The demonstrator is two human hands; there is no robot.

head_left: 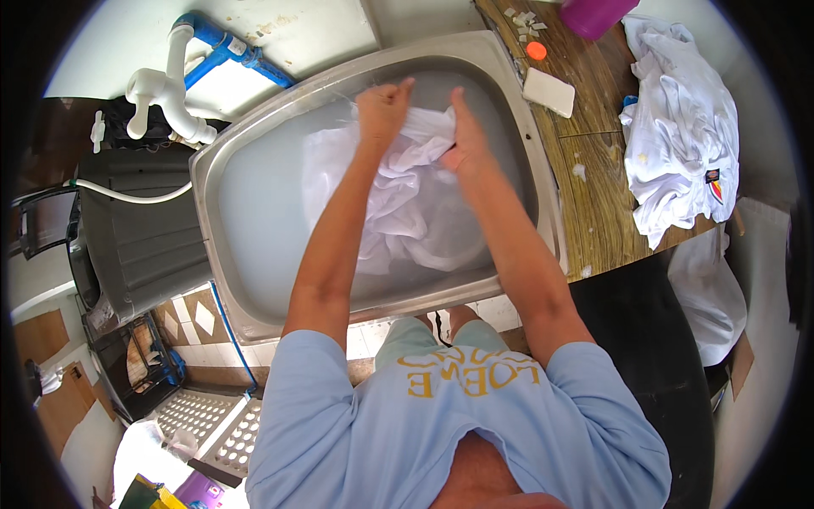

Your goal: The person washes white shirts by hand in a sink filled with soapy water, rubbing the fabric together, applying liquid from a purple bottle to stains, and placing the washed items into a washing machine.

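Right now the large rectangular stainless-steel sink (254,153) fills the middle of my view, holding cloudy, milky water, which is why so much of the white cloth garment (398,212) lies soaked and half sunk in it. Beside the sink on my right runs the dark wooden desk (593,212), wet in spots, with a heap of crumpled white shirts (678,127) lying well apart from the basin, out of the water.

My left hand (383,109) is curled into a fist, its grip clamped on a bunched fold of the garment near the far side of the basin. My right hand (465,140) is pressed against the same fold, fingers closed on the cloth, so the stretch between the two hands is pulled up above the water, as for rubbing it together.

Smaller things sit at the far end of the desk: a purple plastic tub (593,15), a white rectangular bar of soap (549,91) near the sink's rim, and a little orange cap (536,51). On my left, white and blue plastic pipes (182,81) lie just beside the basin.
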